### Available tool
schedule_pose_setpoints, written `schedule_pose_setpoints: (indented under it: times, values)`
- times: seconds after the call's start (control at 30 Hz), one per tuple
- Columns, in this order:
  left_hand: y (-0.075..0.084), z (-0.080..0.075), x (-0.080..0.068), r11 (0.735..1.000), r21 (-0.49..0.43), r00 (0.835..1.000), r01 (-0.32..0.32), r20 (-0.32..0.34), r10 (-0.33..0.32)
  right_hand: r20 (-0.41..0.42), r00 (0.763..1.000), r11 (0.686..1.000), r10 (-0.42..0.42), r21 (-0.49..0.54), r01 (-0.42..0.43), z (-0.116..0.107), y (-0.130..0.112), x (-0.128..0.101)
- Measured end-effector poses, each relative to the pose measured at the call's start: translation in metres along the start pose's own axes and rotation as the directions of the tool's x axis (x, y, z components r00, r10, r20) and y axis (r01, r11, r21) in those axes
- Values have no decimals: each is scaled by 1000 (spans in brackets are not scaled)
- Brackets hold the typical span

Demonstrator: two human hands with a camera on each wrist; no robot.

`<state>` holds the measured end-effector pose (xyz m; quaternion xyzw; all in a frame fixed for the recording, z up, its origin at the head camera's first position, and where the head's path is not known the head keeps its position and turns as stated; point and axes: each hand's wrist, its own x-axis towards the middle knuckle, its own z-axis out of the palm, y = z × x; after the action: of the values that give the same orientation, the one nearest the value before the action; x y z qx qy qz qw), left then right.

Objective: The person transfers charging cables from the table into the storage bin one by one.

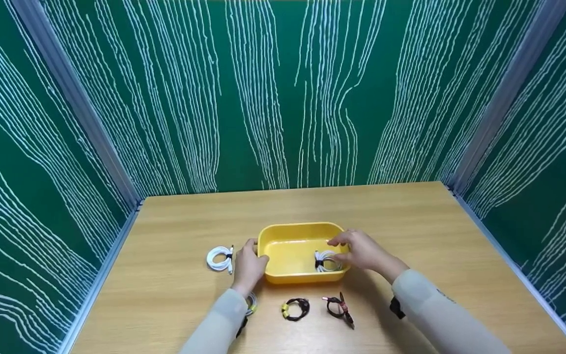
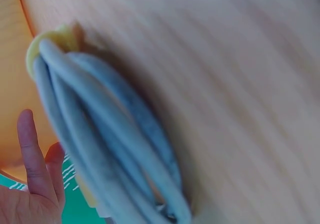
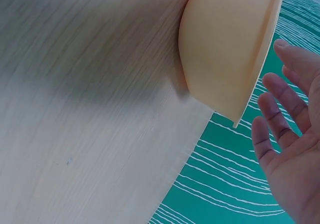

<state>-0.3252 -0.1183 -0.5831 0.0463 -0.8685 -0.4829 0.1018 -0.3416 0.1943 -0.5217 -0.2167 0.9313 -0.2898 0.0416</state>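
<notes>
While the counter (image 1: 410,231) carries everything, my yellow tray (image 1: 283,231) sits at its middle. My left hand (image 1: 248,265) rests against the tray's left wall, fingers relaxed, holding nothing. My right hand (image 1: 361,251) hovers over the right rim, fingers spread, just above a white cable coil (image 1: 327,261) lying inside. Another white coil (image 1: 220,258) lies left of the tray; two black coils (image 1: 296,309) lie near me.

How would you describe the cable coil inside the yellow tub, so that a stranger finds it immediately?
Find the yellow tub in the middle of the wooden table. In its right corner, under the right hand, lies a white cable coil with a dark tie. It is the only coil inside the tub; the others lie on the table.
</notes>
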Motion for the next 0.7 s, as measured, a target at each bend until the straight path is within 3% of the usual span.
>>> schedule_pose_setpoints:
  times: [0.27,0.57,0.7]
  values:
    - [-36,18,20,999,32,999,-30,-36,31,-16,999,999,-33,20,33,-1,1,-10]
    - [-34,17,18,998,33,996,-61,-57,63,-14,1000,999,-27,42,27,-2,0,-20]
    - [-30,14,16,997,16,997,-72,-42,73,-17,997,997,-69,33,70,-4,1,-25]
